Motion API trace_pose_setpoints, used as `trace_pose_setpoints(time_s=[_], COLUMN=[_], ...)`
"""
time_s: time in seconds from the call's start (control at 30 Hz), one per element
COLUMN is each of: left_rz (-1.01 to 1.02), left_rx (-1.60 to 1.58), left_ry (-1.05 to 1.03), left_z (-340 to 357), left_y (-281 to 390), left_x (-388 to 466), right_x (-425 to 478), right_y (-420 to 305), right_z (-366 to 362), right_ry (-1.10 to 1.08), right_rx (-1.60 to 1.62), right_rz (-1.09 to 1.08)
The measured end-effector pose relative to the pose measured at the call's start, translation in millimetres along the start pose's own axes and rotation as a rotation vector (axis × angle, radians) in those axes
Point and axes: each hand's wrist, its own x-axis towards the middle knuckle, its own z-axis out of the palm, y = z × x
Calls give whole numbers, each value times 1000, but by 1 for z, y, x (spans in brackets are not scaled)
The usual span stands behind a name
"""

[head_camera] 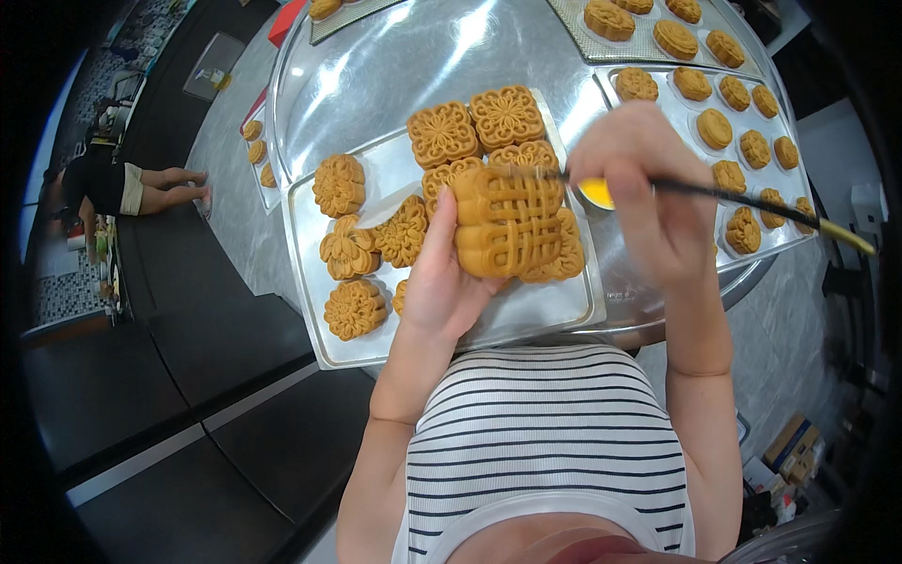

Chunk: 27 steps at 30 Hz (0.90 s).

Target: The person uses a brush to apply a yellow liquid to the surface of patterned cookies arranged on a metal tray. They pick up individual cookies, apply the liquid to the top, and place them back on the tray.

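Observation:
My left hand (451, 289) holds up a large square mooncake (518, 222) with a woven lattice top, above the tray. In my right hand (638, 183), which is blurred, is a thin brush (747, 197) with a black handle and a yellowish end. Its bristles lie at the far edge of the lattice. Partly hidden behind my right hand is a small bowl of yellow liquid, likely egg wash (597, 192). Under the held mooncake, a metal baking tray (451, 347) carries several patterned mooncakes (442, 134), some of them covered from view.
A white spatula-like blade (384, 209) lies among the mooncakes. Another tray (680, 106) of mooncakes sits on the right of the round metal table (423, 63), with a mesh mat (585, 42) behind it. A person (106, 187) stands at a counter far left.

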Motion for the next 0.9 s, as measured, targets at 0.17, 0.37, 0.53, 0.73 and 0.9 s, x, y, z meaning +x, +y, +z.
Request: trace_pose_setpoints(time_s=[0.17,0.37,0.53,0.73,0.9], left_rz=[26,3,25,27,84], left_rx=[83,57,3,-5,72], left_ry=[83,73,50,128,77], left_z=[1,1,-5,3,3], left_y=[0,1,2,2,-1], left_x=[0,-2,-3,-3,-3], right_x=[-3,-2,-3,-7,0], right_y=[-17,-1,-10,-6,-19], right_z=[-4,-1,-5,2,2], right_ry=[-220,-26,-188,-56,-264], right_rx=[166,0,117,87,189], right_rz=[14,-28,-19,37,-28])
